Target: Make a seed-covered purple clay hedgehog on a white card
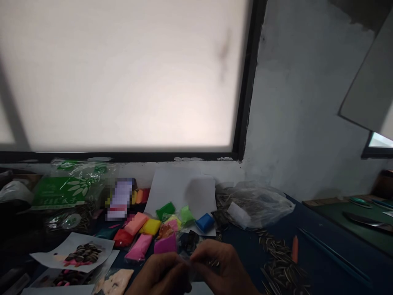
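Observation:
My left hand (162, 272) and my right hand (219, 264) meet at the bottom centre, fingers closed in a pinch. Between the fingertips is a bit of clear plastic bag (186, 259), dim and mostly hidden by the fingers; its contents are unclear. Just beyond lie soft packets of coloured clay: purple (166, 244), pink (139, 247), yellow (150, 226), red (123, 237) and blue (205, 222). A dark packet (191, 241) sits right behind my fingertips. White paper (201, 288) shows below my hands.
Sunflower seeds (284, 266) lie in a heap at right, beside an orange stick (295, 249) and blue tweezers (334, 256). A clear bag (264, 205) rests near the wall. At left are seed-covered paper (106, 248), a green seed bag (61, 192) and a blurred-out phone-like item (121, 198).

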A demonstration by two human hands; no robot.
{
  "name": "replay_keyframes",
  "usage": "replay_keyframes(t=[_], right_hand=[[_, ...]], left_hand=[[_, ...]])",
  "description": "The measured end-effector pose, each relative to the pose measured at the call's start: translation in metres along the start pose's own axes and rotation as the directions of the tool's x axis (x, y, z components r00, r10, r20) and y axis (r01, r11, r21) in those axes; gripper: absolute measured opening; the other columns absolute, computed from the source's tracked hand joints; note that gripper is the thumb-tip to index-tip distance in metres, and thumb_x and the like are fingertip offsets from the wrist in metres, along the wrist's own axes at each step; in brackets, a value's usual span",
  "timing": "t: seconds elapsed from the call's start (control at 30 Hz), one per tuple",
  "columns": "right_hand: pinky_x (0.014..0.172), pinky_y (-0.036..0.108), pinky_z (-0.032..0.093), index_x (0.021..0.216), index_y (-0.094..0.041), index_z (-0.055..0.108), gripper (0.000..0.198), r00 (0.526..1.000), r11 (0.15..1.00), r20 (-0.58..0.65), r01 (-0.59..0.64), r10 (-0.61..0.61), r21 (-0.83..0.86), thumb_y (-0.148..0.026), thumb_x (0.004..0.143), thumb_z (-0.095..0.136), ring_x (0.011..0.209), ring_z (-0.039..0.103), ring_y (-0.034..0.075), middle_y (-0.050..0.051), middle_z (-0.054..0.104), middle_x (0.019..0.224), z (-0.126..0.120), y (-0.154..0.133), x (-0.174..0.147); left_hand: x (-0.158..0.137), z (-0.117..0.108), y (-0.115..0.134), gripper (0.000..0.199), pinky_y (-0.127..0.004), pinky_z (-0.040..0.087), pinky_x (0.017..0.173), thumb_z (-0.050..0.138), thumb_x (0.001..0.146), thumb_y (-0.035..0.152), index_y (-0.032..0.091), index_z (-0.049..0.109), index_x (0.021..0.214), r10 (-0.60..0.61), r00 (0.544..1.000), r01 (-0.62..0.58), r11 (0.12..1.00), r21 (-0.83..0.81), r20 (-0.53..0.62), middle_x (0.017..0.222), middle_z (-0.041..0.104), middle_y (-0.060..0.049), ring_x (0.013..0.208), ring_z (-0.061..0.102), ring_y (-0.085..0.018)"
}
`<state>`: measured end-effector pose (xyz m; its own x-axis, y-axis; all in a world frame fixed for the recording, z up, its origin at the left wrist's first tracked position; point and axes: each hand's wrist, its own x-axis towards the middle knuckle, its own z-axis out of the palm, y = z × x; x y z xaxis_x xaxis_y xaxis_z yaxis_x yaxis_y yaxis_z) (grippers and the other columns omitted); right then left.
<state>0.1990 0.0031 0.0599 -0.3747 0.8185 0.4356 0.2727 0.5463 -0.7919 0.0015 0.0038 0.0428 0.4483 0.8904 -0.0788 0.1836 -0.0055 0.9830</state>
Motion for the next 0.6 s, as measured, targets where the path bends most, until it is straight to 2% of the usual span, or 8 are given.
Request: replay_keyframes(t=[0.13, 0.27, 0.3, 0.37, 0.43, 0.47, 0.5, 0.6], right_hand=[[0.065, 0.026, 0.048, 0.099, -0.016, 0.073, 0.022, 0.997, 0.997, -0.001, -0.071, 0.071, -0.034, -0.018, 0.077, 0.068, 0.073, 0.068, 0.019, 0.005, 0.073, 0.083, 0.003, 0.0, -0.003], [0.061, 0.024, 0.043, 0.077, -0.017, 0.072, 0.012, 0.999, 0.99, 0.015, -0.028, 0.031, -0.138, -0.014, 0.082, 0.061, 0.069, 0.064, 0.017, 0.002, 0.068, 0.072, 0.003, -0.003, -0.004], [0.06, 0.024, 0.042, 0.075, -0.017, 0.07, 0.013, 1.0, 0.987, 0.001, -0.031, 0.031, -0.156, -0.012, 0.081, 0.061, 0.067, 0.063, 0.016, 0.002, 0.067, 0.071, 0.003, -0.004, -0.003], [0.059, 0.023, 0.042, 0.077, -0.017, 0.07, 0.013, 0.999, 0.985, -0.013, -0.033, 0.031, -0.168, -0.011, 0.083, 0.059, 0.066, 0.061, 0.015, 0.001, 0.066, 0.072, 0.003, -0.005, -0.001], [0.062, 0.024, 0.044, 0.084, -0.017, 0.071, 0.014, 1.0, 0.984, 0.0, -0.013, 0.013, -0.178, -0.014, 0.087, 0.057, 0.069, 0.063, 0.016, 0.003, 0.069, 0.077, 0.003, -0.003, 0.0], [0.065, 0.024, 0.045, 0.091, -0.017, 0.072, 0.016, 1.0, 0.982, 0.01, -0.011, 0.013, -0.186, -0.015, 0.089, 0.057, 0.073, 0.065, 0.017, 0.005, 0.071, 0.083, 0.004, -0.001, 0.0], [0.068, 0.026, 0.047, 0.099, -0.016, 0.072, 0.018, 1.0, 0.98, 0.017, -0.018, 0.022, -0.196, -0.016, 0.09, 0.056, 0.077, 0.066, 0.018, 0.006, 0.072, 0.09, 0.004, 0.001, 0.0], [0.069, 0.027, 0.047, 0.101, -0.015, 0.073, 0.021, 0.995, 0.963, 0.04, -0.076, 0.09, -0.26, -0.019, 0.092, 0.055, 0.08, 0.068, 0.02, 0.009, 0.073, 0.093, 0.002, 0.006, -0.006]], left_hand=[[-0.005, 0.001, 0.011, 0.044, -0.021, 0.04, 0.054, 0.059, 0.085, 0.059, 0.016, 0.065, 0.076, 0.046, 0.998, -0.047, 0.999, 0.011, 0.032, 0.063, 0.057, 0.003, 0.055, 0.049, -0.012], [-0.009, -0.005, 0.011, 0.017, -0.022, 0.046, 0.06, 0.065, 0.079, 0.029, 0.017, 0.07, 0.09, 0.101, 0.995, -0.094, 0.971, 0.218, -0.02, 0.077, 0.067, 0.0, 0.069, 0.061, -0.016], [-0.009, -0.009, 0.01, 0.025, -0.023, 0.05, 0.066, 0.066, 0.075, 0.024, 0.017, 0.07, 0.099, 0.12, 0.993, -0.111, 0.961, 0.252, -0.021, 0.087, 0.072, -0.002, 0.078, 0.065, -0.019], [-0.007, -0.018, 0.006, 0.015, -0.025, 0.053, 0.065, 0.062, 0.081, 0.027, 0.017, 0.072, 0.087, 0.174, 0.984, -0.151, 0.919, 0.364, -0.033, 0.08, 0.074, -0.004, 0.074, 0.068, -0.021], [-0.003, -0.029, -0.004, 0.018, -0.026, 0.055, 0.066, 0.058, 0.088, 0.028, 0.02, 0.074, 0.088, 0.423, 0.904, -0.312, 0.742, 0.594, -0.053, 0.081, 0.076, -0.004, 0.074, 0.071, -0.021], [-0.001, -0.034, -0.012, 0.022, -0.03, 0.056, 0.076, 0.054, 0.09, 0.026, 0.021, 0.075, 0.094, 0.471, 0.88, -0.328, 0.698, 0.636, -0.063, 0.096, 0.077, -0.007, 0.087, 0.072, -0.024], [0.001, -0.037, -0.021, 0.027, -0.035, 0.057, 0.083, 0.049, 0.093, 0.023, 0.021, 0.074, 0.102, 0.5, 0.862, -0.319, 0.66, 0.68, -0.081, 0.109, 0.076, -0.01, 0.098, 0.071, -0.028], [0.004, -0.042, -0.046, 0.043, -0.045, 0.058, 0.086, 0.037, 0.09, 0.005, 0.016, 0.072, 0.113, 0.635, 0.772, -0.194, 0.284, 0.939, -0.033, 0.118, 0.073, -0.018, 0.106, 0.07, -0.033]])
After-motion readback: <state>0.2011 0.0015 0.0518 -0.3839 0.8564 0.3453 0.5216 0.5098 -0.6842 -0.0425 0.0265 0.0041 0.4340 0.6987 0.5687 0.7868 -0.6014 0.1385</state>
